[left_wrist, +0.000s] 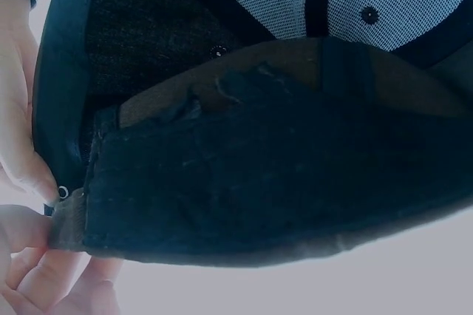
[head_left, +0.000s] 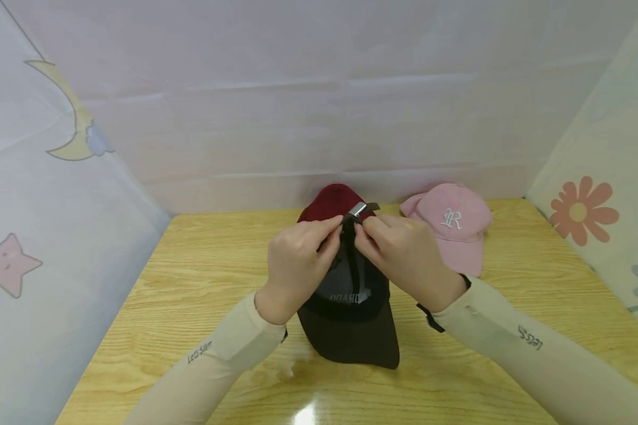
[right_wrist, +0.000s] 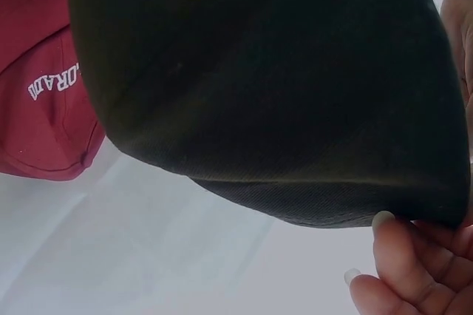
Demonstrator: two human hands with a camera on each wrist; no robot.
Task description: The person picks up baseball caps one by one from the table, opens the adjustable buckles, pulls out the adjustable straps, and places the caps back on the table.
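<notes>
Black cap (head_left: pixel 353 336) at the centre of the head view, held upright in front of the person, with the opening toward the wearer of the camera and the brim pointing down; contact between brim and table (head_left: pixel 218 254) impossible to tell from this angle. At the top of the opening, a dark strap (head_left: pixel 354 265) with a metal buckle (head_left: pixel 357 209), its loose end hanging down inside.

Left hand (head_left: pixel 300 262): thumb and fingers closed in a pinch on the strap, just beside the buckle. Right hand (head_left: pixel 408 257): thumb and fingertips likewise brought together on the strap, on the other side of the buckle. In the left wrist view, pale mesh lining (left_wrist: pixel 403 4) and small dark eyelets inside the crown.

Behind the black cap, partly hidden, a red cap (head_left: pixel 326 200) near the far edge of the table; white lettering (right_wrist: pixel 55 82) on it in the right wrist view. To the right, well apart from the black cap, a pink cap (head_left: pixel 459 209) with a pale letter, lying brim forward. Around the wood-grain table, pale cloth walls (head_left: pixel 308 118) with a moon, a star and flowers.
</notes>
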